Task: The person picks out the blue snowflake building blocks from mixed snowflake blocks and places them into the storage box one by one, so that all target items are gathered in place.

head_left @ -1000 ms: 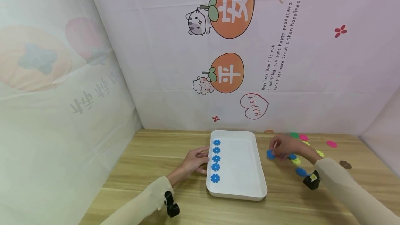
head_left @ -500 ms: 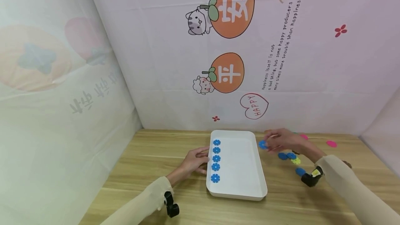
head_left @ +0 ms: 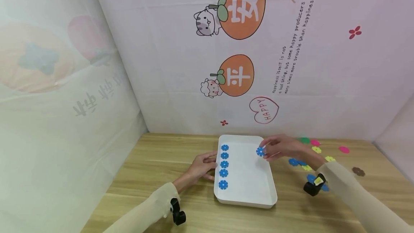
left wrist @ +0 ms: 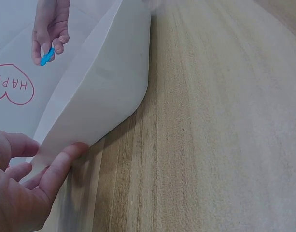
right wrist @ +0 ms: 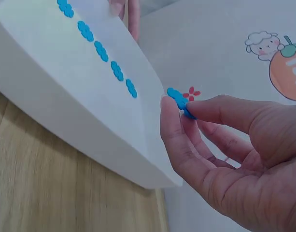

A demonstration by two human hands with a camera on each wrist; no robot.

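A white rectangular tray (head_left: 242, 202) stands on the wooden table, with several blue flower-shaped plastic discs (head_left: 224, 164) in a column along its left side. My left hand (head_left: 200, 167) rests against the tray's left wall; in the left wrist view its fingers (left wrist: 61, 169) touch the outer side near the rim. Over the tray's far right corner, my right hand (head_left: 280, 147) pinches one more blue notched disc (head_left: 260, 151) between thumb and fingertips. The right wrist view shows this held disc (right wrist: 179, 100) tilted, raised above the tray floor.
Loose discs lie on the table right of the tray: blue (head_left: 293, 161), yellow (head_left: 316, 149), green (head_left: 305, 140), pink (head_left: 344, 149) and brown (head_left: 358, 171). Some are partly hidden by the right forearm. A printed white cloth (head_left: 181, 110) hangs behind the table, another at the left.
My right hand has picked up a blue disc from the table beside the tray and carried it left over the tray's far right corner. The left hand and tray have stayed put.
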